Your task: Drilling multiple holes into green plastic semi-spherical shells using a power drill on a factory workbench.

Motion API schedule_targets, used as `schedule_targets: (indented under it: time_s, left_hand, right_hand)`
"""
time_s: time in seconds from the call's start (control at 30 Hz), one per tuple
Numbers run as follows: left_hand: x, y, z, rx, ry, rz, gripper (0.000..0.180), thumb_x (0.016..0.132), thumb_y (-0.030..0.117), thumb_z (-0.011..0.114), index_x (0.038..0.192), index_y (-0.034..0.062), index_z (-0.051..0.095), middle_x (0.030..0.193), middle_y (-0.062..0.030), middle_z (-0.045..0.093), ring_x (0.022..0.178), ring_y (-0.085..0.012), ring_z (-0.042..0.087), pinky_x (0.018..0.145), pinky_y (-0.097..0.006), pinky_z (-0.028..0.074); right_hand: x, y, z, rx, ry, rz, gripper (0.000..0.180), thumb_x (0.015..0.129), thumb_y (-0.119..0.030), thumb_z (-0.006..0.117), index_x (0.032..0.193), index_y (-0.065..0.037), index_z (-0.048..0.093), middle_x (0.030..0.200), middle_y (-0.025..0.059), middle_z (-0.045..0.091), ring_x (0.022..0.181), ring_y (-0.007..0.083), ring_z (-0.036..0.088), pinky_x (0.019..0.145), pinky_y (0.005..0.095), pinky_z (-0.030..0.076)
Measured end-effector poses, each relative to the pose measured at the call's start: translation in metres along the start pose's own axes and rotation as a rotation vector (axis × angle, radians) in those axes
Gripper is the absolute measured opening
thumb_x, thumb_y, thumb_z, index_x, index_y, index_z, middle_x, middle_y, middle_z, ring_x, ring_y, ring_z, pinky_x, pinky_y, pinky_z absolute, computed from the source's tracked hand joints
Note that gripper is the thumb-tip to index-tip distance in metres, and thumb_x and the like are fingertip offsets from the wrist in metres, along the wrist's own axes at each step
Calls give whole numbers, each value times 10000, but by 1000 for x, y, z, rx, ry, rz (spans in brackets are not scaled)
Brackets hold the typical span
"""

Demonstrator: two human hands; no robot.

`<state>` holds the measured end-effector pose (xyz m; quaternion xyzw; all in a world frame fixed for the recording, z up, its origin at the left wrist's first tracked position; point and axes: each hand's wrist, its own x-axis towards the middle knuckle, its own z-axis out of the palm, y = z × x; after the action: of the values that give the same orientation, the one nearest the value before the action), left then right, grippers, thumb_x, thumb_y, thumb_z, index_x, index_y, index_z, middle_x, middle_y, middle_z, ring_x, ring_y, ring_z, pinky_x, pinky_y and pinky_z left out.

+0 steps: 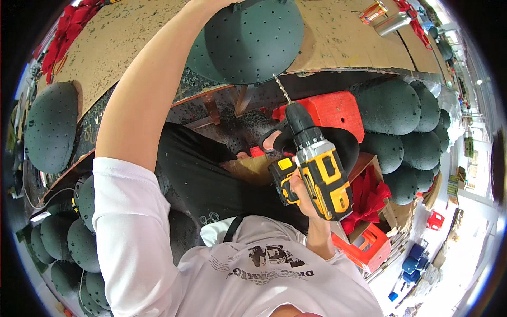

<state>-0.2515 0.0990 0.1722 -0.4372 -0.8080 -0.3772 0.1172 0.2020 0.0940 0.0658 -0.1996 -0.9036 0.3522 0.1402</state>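
My right hand (303,194) is closed around the grip of a yellow and black cordless drill (323,179). Its long, twisted drill bit (282,89) points up and away, with the tip at the lower right rim of a dark green dome-shaped shell (253,39) dotted with small holes. I cannot tell whether the tip touches the shell. At the top edge, my left hand (217,4) holds the shell's far upper side; its fingers are mostly cut off or hidden. The shell rests tilted at the front edge of the workbench (343,50).
Another perforated shell (52,127) lies on the bench at left. Stacked shells stand at right (391,108) and lower left (84,245). A red stool (330,112) is under the bench edge; red cloth (367,201) fills a cardboard box. A metal cylinder (392,24) lies at the back right.
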Motion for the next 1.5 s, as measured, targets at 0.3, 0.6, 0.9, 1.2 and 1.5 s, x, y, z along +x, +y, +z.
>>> schedule_targets:
  time_s: [0.3,0.6,0.9,1.2,1.5]
  left_hand:
    - [0,3,-5,-31,-21,-28,283,847,312,616,966,107,771,992,-137,741,948,-336,694,861,-417,533]
    - [-2,3,-5,-33,-16,-33,285,842,316,618,963,107,769,994,-142,738,941,-343,693,845,-428,532]
    - [-5,6,-10,-46,-19,-13,293,842,328,614,961,106,765,968,-146,736,926,-343,695,836,-425,533]
    - [-2,1,-5,-24,-6,-3,290,843,321,617,963,103,766,960,-151,735,916,-342,697,826,-425,537]
    - [-1,3,-5,-23,-36,-43,257,871,274,615,945,85,773,948,-132,746,897,-316,705,820,-408,542]
  right_hand:
    - [55,-33,-18,159,34,-30,55,847,-18,616,882,-40,653,766,25,606,695,145,580,647,302,457]
    - [78,-52,-36,157,-26,-104,231,833,33,653,1038,-65,692,1026,42,715,868,225,674,765,337,524]
    - [87,-56,-44,115,-42,-134,157,798,23,657,920,-64,702,1014,58,698,863,238,665,776,346,521]
    - [93,-44,-53,113,25,-213,194,802,20,696,989,-36,689,950,75,687,805,242,660,716,342,523]
    - [125,-82,-103,-399,-77,-511,202,829,-30,712,1030,-17,701,911,60,715,815,188,689,782,350,547]
